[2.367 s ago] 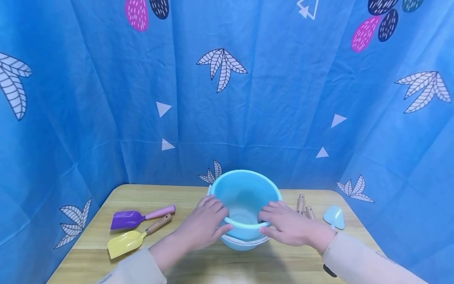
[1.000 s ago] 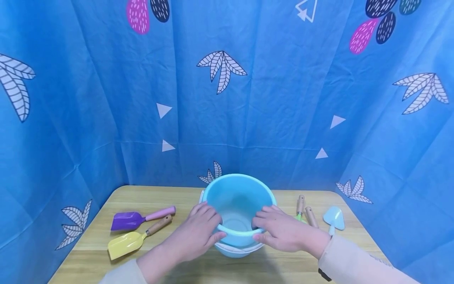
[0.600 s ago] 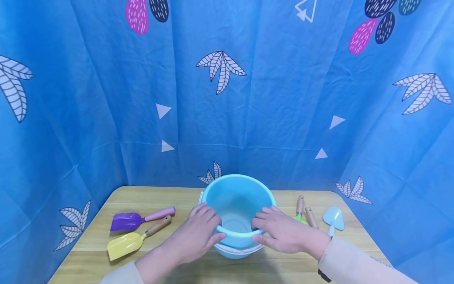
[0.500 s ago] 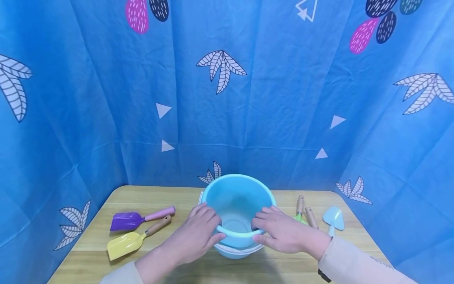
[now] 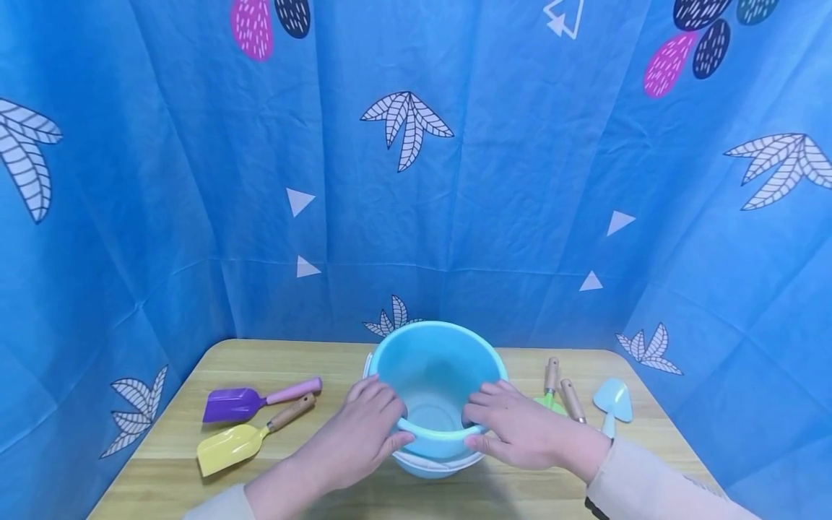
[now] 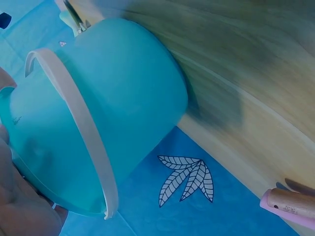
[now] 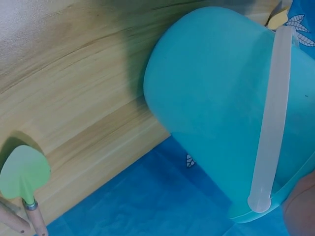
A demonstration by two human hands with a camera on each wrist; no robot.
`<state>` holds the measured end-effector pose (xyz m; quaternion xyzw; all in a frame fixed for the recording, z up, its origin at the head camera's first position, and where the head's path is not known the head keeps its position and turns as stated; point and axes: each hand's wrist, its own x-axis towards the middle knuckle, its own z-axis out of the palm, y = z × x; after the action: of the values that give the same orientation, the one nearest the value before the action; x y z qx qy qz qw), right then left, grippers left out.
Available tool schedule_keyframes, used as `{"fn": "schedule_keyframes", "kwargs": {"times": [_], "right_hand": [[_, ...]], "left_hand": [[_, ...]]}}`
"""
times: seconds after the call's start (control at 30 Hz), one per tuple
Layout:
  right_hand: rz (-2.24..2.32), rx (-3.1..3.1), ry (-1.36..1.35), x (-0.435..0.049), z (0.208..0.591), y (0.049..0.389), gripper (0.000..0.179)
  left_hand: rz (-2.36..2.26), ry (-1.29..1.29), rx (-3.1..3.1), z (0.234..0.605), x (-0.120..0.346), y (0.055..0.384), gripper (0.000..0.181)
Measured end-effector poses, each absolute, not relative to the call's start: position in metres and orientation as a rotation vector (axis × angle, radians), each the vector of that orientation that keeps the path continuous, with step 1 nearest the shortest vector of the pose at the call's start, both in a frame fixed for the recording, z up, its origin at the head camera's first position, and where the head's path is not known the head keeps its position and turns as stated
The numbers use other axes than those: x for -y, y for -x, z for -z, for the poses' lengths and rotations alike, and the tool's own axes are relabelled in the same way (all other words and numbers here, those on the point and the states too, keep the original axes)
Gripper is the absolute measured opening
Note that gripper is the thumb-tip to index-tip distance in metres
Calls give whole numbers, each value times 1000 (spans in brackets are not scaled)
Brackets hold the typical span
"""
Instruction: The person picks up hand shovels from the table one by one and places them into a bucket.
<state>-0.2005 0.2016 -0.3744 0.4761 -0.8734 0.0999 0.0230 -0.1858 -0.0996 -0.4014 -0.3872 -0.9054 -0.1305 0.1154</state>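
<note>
Head view showed left hand [image 5: 369, 427] and right hand [image 5: 513, 427] gripping the blue bucket [image 5: 437, 354] at its near rim, fingers curled inside, thumbs outside; a wooden table [image 5: 260, 360] lay beneath the bucket, a purple scoop [image 5: 234, 405] to its left.

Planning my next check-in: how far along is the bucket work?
Done: the grasp; left hand and right hand grip the light blue bucket at its near rim. In hand: that bucket; I can't tell whether its base touches the table. Left, probably: releasing it. Neither hand holds the purple scoop or yellow scoop.
</note>
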Motion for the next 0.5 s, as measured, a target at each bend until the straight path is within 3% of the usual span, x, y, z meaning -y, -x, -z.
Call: {"fn": "schedule_keyframes", "kwargs": {"times": [0.5], "right_hand": [[-319,2720,-1483,-202,373,194,14]], "left_hand": [[413,1159,2622,401,100,179,38]]}}
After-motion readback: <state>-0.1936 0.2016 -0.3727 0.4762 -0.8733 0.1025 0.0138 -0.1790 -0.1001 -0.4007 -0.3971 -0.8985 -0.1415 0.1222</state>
